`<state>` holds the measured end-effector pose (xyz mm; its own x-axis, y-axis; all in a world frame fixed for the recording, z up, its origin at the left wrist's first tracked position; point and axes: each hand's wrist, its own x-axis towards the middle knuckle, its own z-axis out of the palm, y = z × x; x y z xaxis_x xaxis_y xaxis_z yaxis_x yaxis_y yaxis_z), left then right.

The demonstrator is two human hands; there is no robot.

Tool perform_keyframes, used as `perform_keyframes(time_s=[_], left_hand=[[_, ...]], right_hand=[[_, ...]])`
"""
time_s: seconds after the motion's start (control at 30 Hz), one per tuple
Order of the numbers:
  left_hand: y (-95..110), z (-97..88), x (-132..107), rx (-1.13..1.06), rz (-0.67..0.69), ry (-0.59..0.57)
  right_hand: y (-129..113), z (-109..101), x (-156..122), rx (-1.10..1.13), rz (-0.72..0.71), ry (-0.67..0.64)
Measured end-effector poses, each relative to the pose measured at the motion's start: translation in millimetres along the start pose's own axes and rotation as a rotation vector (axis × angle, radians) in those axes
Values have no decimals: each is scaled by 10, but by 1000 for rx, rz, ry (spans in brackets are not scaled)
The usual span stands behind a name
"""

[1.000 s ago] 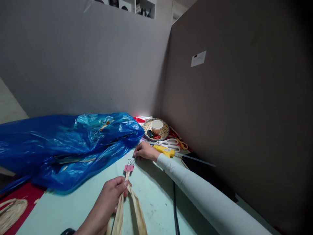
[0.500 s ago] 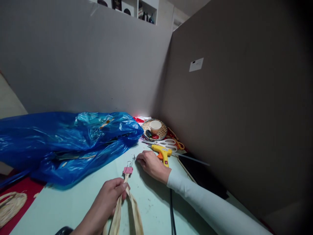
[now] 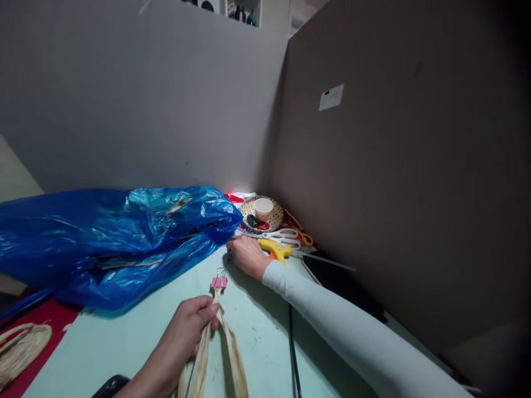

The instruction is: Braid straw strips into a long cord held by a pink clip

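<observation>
My left hand [image 3: 197,320] is closed around pale, flat fibre strips [image 3: 236,354], thumb on top. A pink binder clip [image 3: 219,283] grips the strips' top end, just beyond my fingers, its wire handles pointing away from me. The strips fan apart below the hand toward the near edge of view. My right hand [image 3: 248,255] is farther forward, low over the table, its fingers curled down. Something small and dark shows under its fingertips; I cannot make out what. Just right of that hand lies a yellow glue gun [image 3: 279,250], partly hidden by it.
A blue plastic bag [image 3: 124,243] spreads over the left of the pale green table [image 3: 136,342]. At the back are a woven basket [image 3: 275,218] with a white cup [image 3: 263,209] and white-handled scissors [image 3: 288,236]. A black cable [image 3: 293,348] runs toward me. A coiled fibre bundle [image 3: 27,354] lies left.
My right hand has moved forward and slightly left, away from the clip, covering more of the glue gun. My left hand still holds the strips. The view has tilted slightly.
</observation>
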<state>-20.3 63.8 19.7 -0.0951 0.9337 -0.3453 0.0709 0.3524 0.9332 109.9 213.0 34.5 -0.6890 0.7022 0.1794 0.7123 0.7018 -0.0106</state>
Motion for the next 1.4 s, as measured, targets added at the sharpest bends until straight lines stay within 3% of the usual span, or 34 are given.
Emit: perform_keyframes(time_s=[0.2, 0.33, 0.43, 0.53, 0.6, 0.83, 1.0, 1.17, 1.4], left_hand=[[18, -25, -23, -70, -47, -81], [25, -18, -34, -103, -56, -136], [27, 11, -49, -130, -48, -174], [34, 50, -78, -147, -27, -211], [39, 76, -107, -137, -11, -225], [13, 172, -191, 2, 61, -153], [31, 195, -203, 201, 192, -40], [83, 118, -259, 390, 271, 19], [73, -41, -176, 459, 233, 99]], right_hand=[[-113, -39, -534, -28, -114, 0], [-287, -171, -824, 38, -64, 87], [-439, -252, -987, 436, 45, 91], [-541, -251, -1068, 884, 112, -60], [-559, -213, -1070, 1025, 133, -130], [-515, -144, -991, 933, 175, -68], [-532, -127, -1008, 942, 175, -28], [-531, -75, -1014, 949, 254, -6], [-543, -35, -1021, 984, 276, 24]])
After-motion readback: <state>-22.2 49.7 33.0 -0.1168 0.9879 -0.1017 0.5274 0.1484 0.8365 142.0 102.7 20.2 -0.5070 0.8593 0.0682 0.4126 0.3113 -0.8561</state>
